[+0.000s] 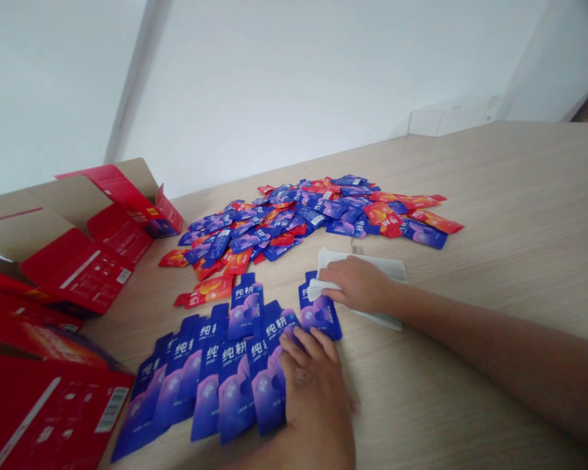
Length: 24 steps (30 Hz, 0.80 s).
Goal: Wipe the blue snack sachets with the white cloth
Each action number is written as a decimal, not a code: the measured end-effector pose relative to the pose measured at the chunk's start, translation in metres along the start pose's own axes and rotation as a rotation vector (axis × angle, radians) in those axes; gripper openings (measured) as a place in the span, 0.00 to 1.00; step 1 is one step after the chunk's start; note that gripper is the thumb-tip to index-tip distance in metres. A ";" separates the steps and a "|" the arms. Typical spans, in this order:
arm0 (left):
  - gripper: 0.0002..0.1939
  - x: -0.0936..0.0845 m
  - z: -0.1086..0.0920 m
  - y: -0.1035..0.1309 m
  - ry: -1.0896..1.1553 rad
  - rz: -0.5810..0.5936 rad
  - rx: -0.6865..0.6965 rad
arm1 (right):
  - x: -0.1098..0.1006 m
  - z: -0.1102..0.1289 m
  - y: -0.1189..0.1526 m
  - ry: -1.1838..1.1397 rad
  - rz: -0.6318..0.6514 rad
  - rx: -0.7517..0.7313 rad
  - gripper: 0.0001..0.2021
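Note:
My right hand point(355, 284) is closed on a folded white cloth point(379, 267), which it presses on the top of a blue-purple pouch point(323, 318) lying on the table. My left hand point(316, 378) lies palm down with its fingers out over the right end of overlapping blue pouches point(235, 398). Its fingertips touch the rightmost pouch point(277, 320) of that group; the palm side is hidden. One more blue pouch point(245, 310) sits just above the row, its neck pointing away from me.
A loose heap of blue and red-orange pouches point(284, 219) spreads across the table point(494, 215) beyond my hands. Open red cartons point(85, 267) stand at the left, another red carton point(44, 418) nearer to me. A white box point(451, 117) is by the wall at the back right.

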<state>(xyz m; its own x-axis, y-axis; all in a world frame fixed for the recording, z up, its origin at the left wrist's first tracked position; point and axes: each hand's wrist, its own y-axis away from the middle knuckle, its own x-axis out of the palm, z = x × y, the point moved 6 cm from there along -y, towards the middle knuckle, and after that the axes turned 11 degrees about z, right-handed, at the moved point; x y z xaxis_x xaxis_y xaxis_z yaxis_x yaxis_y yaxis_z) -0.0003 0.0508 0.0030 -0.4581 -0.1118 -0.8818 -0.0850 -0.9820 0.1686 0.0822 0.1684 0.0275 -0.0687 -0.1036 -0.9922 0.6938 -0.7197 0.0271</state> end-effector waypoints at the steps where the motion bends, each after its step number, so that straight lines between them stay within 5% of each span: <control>1: 0.46 0.000 0.001 0.000 0.009 0.003 -0.002 | -0.001 0.004 0.001 -0.004 -0.003 -0.021 0.14; 7: 0.48 0.000 -0.001 -0.001 -0.025 -0.020 -0.024 | 0.000 0.027 0.005 -0.050 -0.001 -0.154 0.13; 15: 0.48 0.004 0.000 -0.001 0.013 0.009 -0.027 | 0.001 0.001 0.000 -0.027 -0.018 0.031 0.13; 24: 0.47 0.001 -0.001 -0.002 -0.009 0.016 -0.041 | 0.004 0.024 0.004 -0.109 -0.011 -0.198 0.13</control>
<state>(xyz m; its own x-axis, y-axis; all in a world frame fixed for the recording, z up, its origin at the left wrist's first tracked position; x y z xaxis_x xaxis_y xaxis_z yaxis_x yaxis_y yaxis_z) -0.0002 0.0521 0.0015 -0.4669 -0.1260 -0.8753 -0.0419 -0.9855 0.1642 0.0675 0.1492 0.0268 -0.1465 -0.1774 -0.9732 0.8190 -0.5735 -0.0187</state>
